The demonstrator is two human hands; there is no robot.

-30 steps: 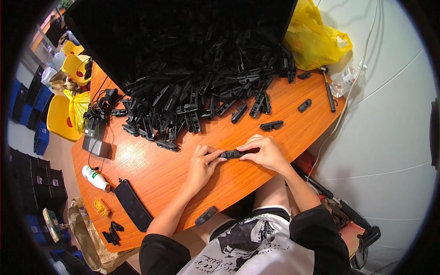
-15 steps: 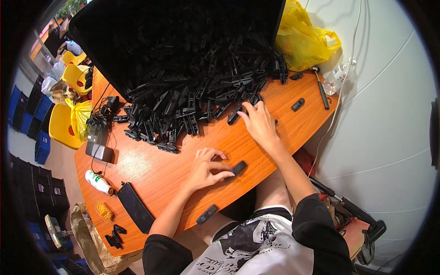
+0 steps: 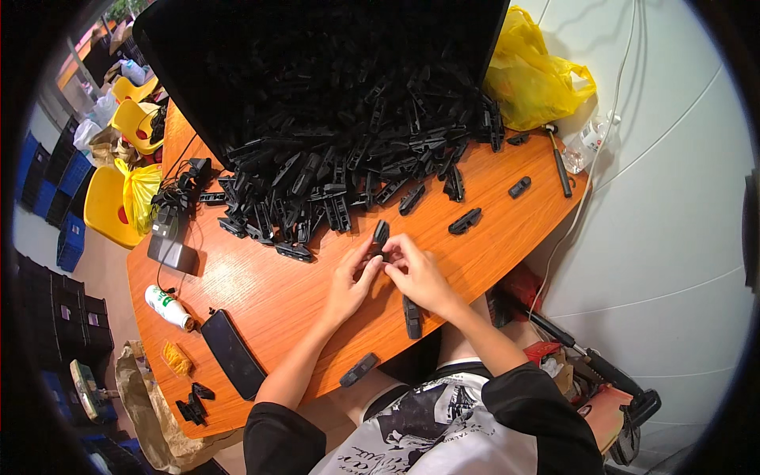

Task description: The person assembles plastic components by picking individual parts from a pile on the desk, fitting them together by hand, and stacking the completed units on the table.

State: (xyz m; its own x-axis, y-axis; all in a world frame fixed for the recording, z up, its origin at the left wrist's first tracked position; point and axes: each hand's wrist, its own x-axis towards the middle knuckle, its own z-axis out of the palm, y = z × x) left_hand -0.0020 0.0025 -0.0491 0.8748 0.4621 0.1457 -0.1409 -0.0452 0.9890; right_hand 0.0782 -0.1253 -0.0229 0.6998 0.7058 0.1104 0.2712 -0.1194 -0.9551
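Over the middle of the table, my left hand (image 3: 347,283) and my right hand (image 3: 417,275) meet, fingertips pinched around a small black plastic part (image 3: 381,232). Its upper end sticks out above the fingers; the rest is hidden by them. Just below my right hand another black part (image 3: 412,318) lies close to the table's near edge. One more dark part (image 3: 359,370) is at that edge by my left forearm. Beyond my hands spreads a large heap of similar black parts (image 3: 317,170), spilling from a big black bin (image 3: 186,87).
Loose parts (image 3: 465,222) lie on the wooden table (image 3: 261,293) at right. A hammer (image 3: 560,162), a plastic bottle (image 3: 584,142) and a yellow bag (image 3: 534,75) are at far right. A phone (image 3: 232,354), a white bottle (image 3: 169,307) and a power adapter (image 3: 172,253) sit left.
My right hand has come back from the heap's edge to meet my left. My left hand has moved up and away from the part near the table edge, which now lies turned and nearer.
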